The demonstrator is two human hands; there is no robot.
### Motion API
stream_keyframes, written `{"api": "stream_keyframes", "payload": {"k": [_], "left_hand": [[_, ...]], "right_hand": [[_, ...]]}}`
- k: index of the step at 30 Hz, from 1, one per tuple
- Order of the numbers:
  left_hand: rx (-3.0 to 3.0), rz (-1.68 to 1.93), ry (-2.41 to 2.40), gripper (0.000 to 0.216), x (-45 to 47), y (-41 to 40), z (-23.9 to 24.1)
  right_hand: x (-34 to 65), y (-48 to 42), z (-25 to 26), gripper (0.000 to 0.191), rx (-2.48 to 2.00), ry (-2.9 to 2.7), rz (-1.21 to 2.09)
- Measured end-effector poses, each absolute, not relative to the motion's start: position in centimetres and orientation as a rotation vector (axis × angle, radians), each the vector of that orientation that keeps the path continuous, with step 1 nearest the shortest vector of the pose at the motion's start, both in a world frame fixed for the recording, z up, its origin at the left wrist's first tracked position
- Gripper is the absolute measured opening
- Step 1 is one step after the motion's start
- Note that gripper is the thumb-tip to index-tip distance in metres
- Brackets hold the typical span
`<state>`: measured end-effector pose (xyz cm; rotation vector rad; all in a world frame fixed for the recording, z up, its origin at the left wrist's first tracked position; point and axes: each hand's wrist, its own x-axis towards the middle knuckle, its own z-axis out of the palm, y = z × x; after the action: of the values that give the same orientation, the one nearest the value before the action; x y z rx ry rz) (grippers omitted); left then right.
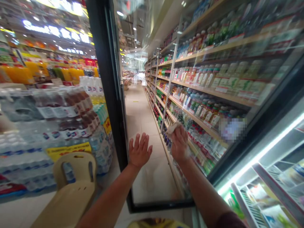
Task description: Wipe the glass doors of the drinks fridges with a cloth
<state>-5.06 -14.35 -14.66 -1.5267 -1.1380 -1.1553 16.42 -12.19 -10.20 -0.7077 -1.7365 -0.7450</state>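
Observation:
A tall glass door (152, 164) with a black frame (110, 95) stands in front of me, swung out from a lit cooler. My left hand (139, 150) lies flat against the glass near its left side, fingers spread, holding nothing. To the right, my right hand (180, 144) has its fingers closed on a pale, crumpled cloth (173, 127) at the glass. Drink bottles on shelves show in or through the pane; whether they are reflected, I cannot tell. The right hand is slightly blurred.
At left stand a beige plastic chair (73, 177) and stacked packs of bottled drinks (59, 110) with a yellow sign (68, 150). Lower right, the cooler's bright light strip (263, 155) runs above racks with packaged goods (273, 217).

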Motion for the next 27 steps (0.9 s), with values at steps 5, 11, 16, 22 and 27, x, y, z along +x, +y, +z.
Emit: {"api": "stream_keyframes", "payload": {"k": [5, 11, 16, 22, 27], "left_hand": [[-1.514, -1.122, -1.112, 0.074, -5.1, -14.4, -14.1], [-1.515, -1.114, -1.119, 0.072, -5.1, -14.4, -14.2], [-1.514, -1.120, -1.103, 0.073, -5.2, -14.3, -14.1], [-1.518, -1.101, -1.104, 0.073, -5.1, -14.7, -13.9], [-1.512, -1.107, -1.101, 0.074, -5.0, -14.6, -14.0]], "right_hand": [[16.7, -12.6, -15.7, 0.050, -0.609, -1.876, -0.773], [17.5, -13.8, -19.8, 0.053, -0.496, -2.197, -0.756], [17.0, -11.9, -10.2, 0.064, -0.775, -1.639, -0.759], [14.5, -13.4, -11.5, 0.058, -0.624, -1.856, -0.809], [14.4, -12.9, -7.8, 0.056, -0.648, -1.776, -0.777]]}}
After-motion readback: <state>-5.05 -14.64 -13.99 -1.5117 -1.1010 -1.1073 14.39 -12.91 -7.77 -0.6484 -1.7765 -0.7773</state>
